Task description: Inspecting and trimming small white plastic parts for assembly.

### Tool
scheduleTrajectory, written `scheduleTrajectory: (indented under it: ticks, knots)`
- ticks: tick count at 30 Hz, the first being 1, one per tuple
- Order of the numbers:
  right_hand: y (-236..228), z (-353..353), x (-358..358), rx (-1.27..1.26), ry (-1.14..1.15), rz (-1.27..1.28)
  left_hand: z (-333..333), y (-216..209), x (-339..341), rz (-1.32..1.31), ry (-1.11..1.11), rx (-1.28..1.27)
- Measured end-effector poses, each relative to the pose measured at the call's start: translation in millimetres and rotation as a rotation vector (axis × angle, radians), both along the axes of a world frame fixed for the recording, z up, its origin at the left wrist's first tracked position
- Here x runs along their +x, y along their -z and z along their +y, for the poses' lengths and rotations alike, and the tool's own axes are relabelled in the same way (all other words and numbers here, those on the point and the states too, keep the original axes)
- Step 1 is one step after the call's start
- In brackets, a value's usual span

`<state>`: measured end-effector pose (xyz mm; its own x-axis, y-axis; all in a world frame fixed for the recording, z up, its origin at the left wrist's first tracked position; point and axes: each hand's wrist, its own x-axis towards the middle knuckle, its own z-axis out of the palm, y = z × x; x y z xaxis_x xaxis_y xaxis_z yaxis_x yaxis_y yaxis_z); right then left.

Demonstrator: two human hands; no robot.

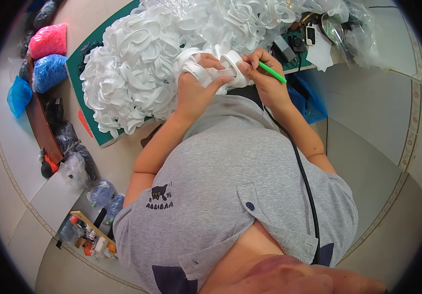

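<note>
In front of my chest, at the table's near edge, my left hand [196, 90] is closed round a bunch of looped white bands [191, 68], soft and flat like elastic. Close on its right is my right hand [269, 85], closed with a slim green-handled tool [272, 72] sticking out between thumb and fingers. The tool's other end is hidden, so its kind cannot be told. A white band loop [234, 62] stretches between both hands, and my right fingertips touch it. Behind them lies a big heap of similar white bands [137, 68].
The heap covers most of a green-topped table [76, 66]. At its right end are a black-and-grey device [284, 49], white paper [321, 51] and clear plastic [360, 44]. A blue bag [306, 100] hangs below. Pink [48, 40] and blue bags [51, 72] stand left. A black cable [301, 161] crosses my shirt.
</note>
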<state>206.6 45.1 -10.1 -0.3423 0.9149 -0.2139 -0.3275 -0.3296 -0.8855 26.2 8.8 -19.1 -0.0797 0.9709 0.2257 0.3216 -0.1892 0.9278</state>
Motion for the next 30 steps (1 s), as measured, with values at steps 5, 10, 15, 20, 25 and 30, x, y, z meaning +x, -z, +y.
scheduleTrajectory:
  ticks: [5,10,15,20,25,30]
  knots:
    - [5.7,1.9,-4.2,0.001,0.116,-0.019,-3.9,-2.0,2.4,-0.105,0.039,-0.227]
    - [17.8,38.1,48.2,0.126,0.484,0.031,-1.3,-4.1,-21.2,-0.076,-0.12,-0.374]
    - [-15.0,36.3,113.7,0.066,0.198,-0.13,14.7,-15.7,-30.2,-0.761,-0.019,-0.548]
    - [-41.4,19.4,142.1,0.125,0.059,-0.49,56.7,-23.5,-14.2,-0.894,0.099,-0.571]
    - [-47.1,12.5,143.2,0.031,-0.234,-0.688,64.2,-22.6,-21.6,-0.816,0.259,-0.673]
    - [-35.9,37.0,112.6,0.237,-0.297,-0.795,24.8,-14.2,-36.4,-0.527,0.333,-0.824]
